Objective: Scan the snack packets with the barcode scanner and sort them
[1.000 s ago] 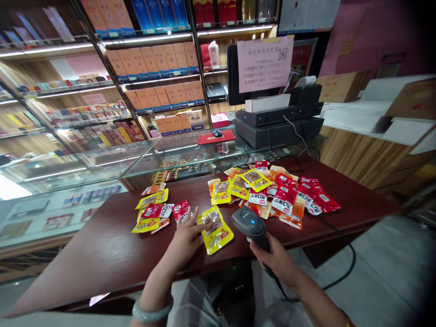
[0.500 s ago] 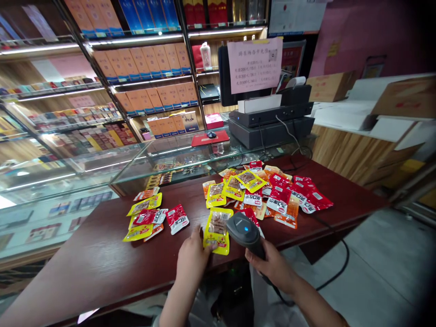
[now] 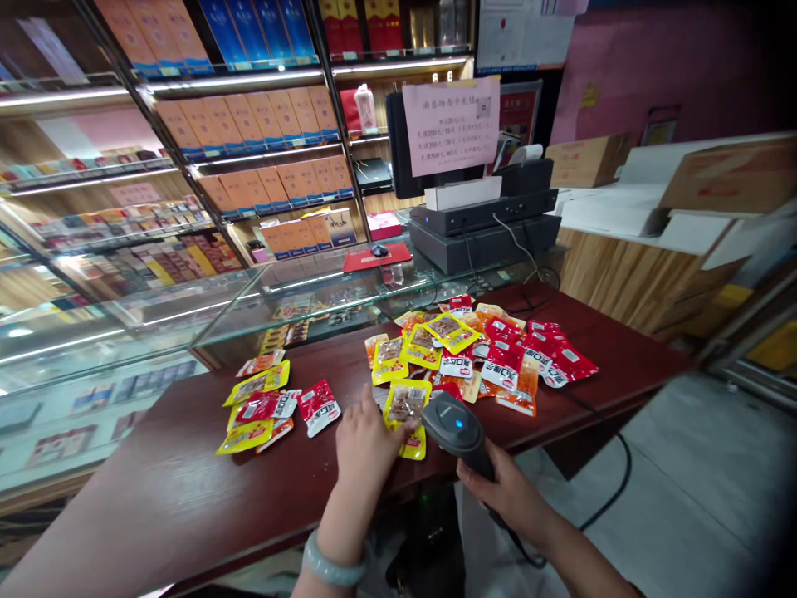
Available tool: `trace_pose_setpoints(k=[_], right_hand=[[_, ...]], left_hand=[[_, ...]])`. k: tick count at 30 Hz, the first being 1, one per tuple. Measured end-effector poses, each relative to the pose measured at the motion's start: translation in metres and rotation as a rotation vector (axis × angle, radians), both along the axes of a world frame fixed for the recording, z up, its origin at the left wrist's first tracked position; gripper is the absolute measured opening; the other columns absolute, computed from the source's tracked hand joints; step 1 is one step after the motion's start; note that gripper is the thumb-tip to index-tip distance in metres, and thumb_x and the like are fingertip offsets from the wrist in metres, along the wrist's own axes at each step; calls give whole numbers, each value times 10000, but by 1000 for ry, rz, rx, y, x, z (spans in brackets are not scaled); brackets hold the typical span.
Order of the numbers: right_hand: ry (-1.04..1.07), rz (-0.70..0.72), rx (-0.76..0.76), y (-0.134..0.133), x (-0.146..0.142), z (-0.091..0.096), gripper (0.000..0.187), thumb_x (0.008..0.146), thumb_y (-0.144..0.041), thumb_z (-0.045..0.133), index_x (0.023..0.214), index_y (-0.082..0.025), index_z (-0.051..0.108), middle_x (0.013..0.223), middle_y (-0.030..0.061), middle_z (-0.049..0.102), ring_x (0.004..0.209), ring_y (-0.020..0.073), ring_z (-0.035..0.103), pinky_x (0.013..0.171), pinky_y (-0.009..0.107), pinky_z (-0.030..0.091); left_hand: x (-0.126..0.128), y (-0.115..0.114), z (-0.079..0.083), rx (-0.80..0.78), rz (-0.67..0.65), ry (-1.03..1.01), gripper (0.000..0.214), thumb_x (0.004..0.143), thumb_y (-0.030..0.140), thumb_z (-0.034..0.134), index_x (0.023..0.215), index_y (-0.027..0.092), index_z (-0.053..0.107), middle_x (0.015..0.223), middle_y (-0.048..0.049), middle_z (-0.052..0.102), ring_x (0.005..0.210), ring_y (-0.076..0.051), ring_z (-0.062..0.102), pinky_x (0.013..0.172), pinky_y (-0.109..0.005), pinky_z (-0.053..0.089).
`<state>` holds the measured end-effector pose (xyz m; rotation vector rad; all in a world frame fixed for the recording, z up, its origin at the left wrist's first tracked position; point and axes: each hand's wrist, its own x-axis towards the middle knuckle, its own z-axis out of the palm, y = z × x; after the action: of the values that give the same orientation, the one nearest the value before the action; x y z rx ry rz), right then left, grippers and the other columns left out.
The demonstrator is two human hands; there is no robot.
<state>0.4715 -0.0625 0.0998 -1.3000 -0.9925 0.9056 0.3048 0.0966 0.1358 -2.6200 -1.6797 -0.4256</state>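
My right hand (image 3: 507, 490) is wrapped around the handle of a dark barcode scanner (image 3: 457, 423), which has a lit blue light on top. The scanner's head points at a yellow snack packet (image 3: 408, 403) near the front edge of the table. Over the left side of that packet lies my left hand (image 3: 367, 440), fingers stretched out and thumb resting across the packet. Beyond it is a pile of yellow, red and orange snack packets (image 3: 454, 332). To the left of my left hand lie a single red-and-white packet (image 3: 320, 407) and a small group of mixed packets (image 3: 258, 407).
The dark red wooden table (image 3: 168, 465) meets a glass display counter (image 3: 311, 291). A cash register (image 3: 486, 220) and a monitor with a pink notice (image 3: 452, 124) stand behind. Boxed goods fill the shelves. The scanner's cable (image 3: 623, 473) loops down at the right.
My left hand has slid right and its thumb has moved from the packet's lower left edge to farther across it. The scanner appears slightly farther right, and the view has shifted a little.
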Motion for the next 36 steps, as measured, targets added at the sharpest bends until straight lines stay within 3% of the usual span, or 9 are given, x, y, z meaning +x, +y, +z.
trace_pose_setpoints(k=[6, 9, 12, 17, 22, 29, 36], right_hand=[[3, -15, -27, -4, 3, -4, 471, 863, -579, 776, 1133, -195, 742, 907, 57, 728, 862, 252, 662, 766, 337, 560], [16, -16, -46, -7, 5, -7, 425, 871, -563, 771, 1073, -192, 730, 860, 31, 685, 745, 200, 602, 650, 290, 519], [44, -14, -55, -9, 6, -5, 419, 871, -546, 776, 1084, -191, 717, 800, 4, 636, 666, 164, 535, 584, 262, 469], [82, 36, -24, -6, -1, 8, 383, 867, -509, 787, 1074, -195, 715, 774, -10, 608, 640, 147, 474, 576, 257, 442], [123, 67, 9, -1, -12, 22, 340, 856, -505, 798, 1007, -219, 697, 791, -17, 606, 631, 135, 430, 577, 251, 429], [89, 95, 43, 1, -11, 20, 350, 880, -534, 784, 928, -214, 650, 748, -36, 562, 624, 126, 412, 615, 253, 445], [35, 70, 52, -1, -4, 6, 399, 895, -530, 767, 1121, -206, 711, 937, 44, 710, 872, 225, 605, 826, 332, 533]], left_hand=[[20, 5, 2, -313, -9, -30, 723, 769, 358, 805, 1386, 105, 525, 1098, -210, 773, 1076, -365, 736, 848, -371, 496], [11, 10, -6, -383, 21, -218, 452, 779, 302, 772, 1177, 193, 587, 1007, -135, 790, 956, -315, 759, 757, -336, 489], [-2, 16, -16, -403, 56, -516, 312, 789, 385, 732, 996, 235, 554, 915, -72, 774, 843, -280, 749, 694, -327, 499], [-12, 22, -22, -389, 38, -873, 468, 704, 578, 742, 945, 235, 534, 902, -48, 736, 815, -270, 725, 715, -371, 551], [-12, 21, -14, -333, 65, -890, 486, 661, 601, 756, 907, 237, 548, 810, -17, 705, 759, -259, 694, 693, -373, 534], [-10, 23, -15, -335, 81, -905, 472, 650, 584, 752, 879, 227, 544, 765, -6, 673, 693, -237, 654, 635, -338, 490], [-5, 26, -20, -395, 158, -955, 526, 720, 673, 708, 927, 216, 547, 779, -52, 688, 704, -265, 686, 598, -353, 508]])
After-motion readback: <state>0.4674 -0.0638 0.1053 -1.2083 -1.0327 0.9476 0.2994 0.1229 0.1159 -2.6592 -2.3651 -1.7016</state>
